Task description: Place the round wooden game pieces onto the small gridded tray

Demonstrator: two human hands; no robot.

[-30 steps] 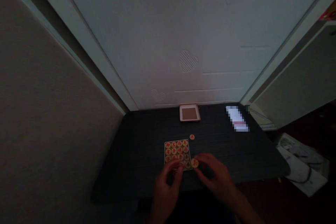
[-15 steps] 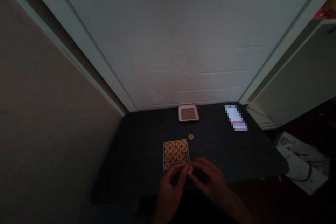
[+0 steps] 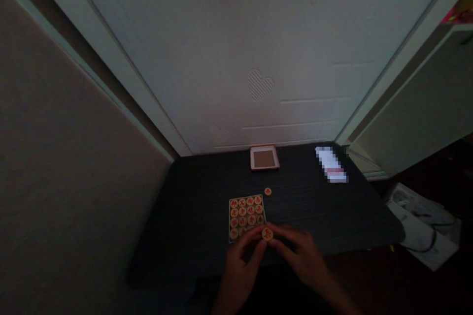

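Between the fingertips of my left hand [image 3: 242, 261] and my right hand [image 3: 301, 251] is a round Chinese chess piece [image 3: 267, 234] with a red character facing up. Both hands pinch it, closed, at the near right corner of a square box [image 3: 229, 219]. Inside the box, similar pieces [image 3: 242, 211] lie in rows, mostly with red characters; one at the right side looks dark. My left fingers cover part of the nearest row. A single loose piece [image 3: 268, 191] rests on the table just beyond the box's far right corner.
The dark table [image 3: 199, 182] stands against a white panel [image 3: 221, 59] with heart reliefs. At its back edge sits a shallow box lid [image 3: 264, 158]. A blurred-out bright object [image 3: 331, 164] lies at the back right. A white bag [image 3: 424, 226] is on the floor to the right.
The held piece has turned so its face shows more fully, and my right fingers have closed in on it beside my left ones. The view has shifted slightly.
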